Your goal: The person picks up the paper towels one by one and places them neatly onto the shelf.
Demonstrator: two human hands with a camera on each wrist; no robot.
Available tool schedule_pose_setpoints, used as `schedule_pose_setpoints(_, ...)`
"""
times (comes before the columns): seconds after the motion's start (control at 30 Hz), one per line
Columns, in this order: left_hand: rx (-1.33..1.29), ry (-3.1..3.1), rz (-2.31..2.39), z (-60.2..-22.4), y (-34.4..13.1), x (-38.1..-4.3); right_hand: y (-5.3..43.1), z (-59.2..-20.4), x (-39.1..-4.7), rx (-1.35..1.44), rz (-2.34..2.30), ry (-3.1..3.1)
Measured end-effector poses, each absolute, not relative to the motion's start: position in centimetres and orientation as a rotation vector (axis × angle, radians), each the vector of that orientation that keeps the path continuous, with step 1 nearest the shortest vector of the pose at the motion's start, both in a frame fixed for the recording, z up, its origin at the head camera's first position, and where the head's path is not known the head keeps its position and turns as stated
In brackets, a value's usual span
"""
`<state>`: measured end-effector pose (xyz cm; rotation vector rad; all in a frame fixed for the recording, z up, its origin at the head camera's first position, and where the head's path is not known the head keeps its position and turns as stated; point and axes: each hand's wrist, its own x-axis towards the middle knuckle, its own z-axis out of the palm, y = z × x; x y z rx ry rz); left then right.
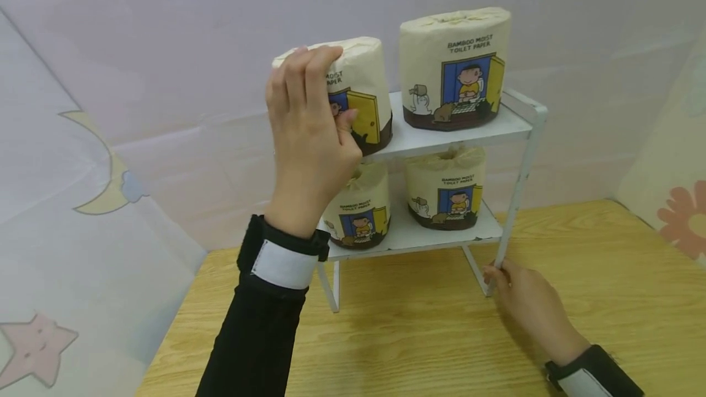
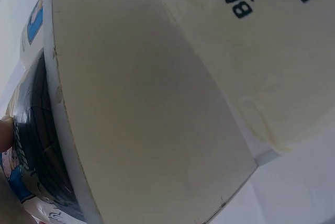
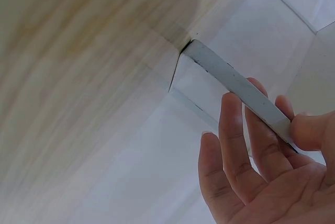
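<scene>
My left hand (image 1: 309, 121) grips a cream-wrapped toilet paper roll (image 1: 361, 66) at the left of the upper shelf, fingers over its top and thumb across its printed front. In the left wrist view, the dark base of this roll (image 2: 44, 140) juts past the shelf edge. Low on the right, my right hand (image 1: 529, 305) holds the front leg (image 1: 514, 213) of the white two-tier rack (image 1: 460, 136), thumb and fingers about the bar. The right wrist view shows the thumb on the grey-white bar (image 3: 225, 72); some fingertips are apart from it.
Another roll (image 1: 455, 72) stands upright at the right of the upper shelf. Two more, a left one (image 1: 364, 207) and a right one (image 1: 447, 195), stand on the lower shelf. The rack rests on a wooden table (image 1: 408, 336) before a pale wall covering (image 1: 193, 78).
</scene>
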<state>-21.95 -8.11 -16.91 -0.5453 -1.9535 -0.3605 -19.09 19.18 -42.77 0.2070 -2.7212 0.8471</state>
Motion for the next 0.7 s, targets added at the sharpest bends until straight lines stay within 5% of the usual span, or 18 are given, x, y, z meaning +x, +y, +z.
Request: schedule_pose_setpoints(0.7,-0.436,-2.071,-0.395,-16.6,-8.1,-23.5,18.8,-42.8,-19.4,0.206,0.870,-2.716)
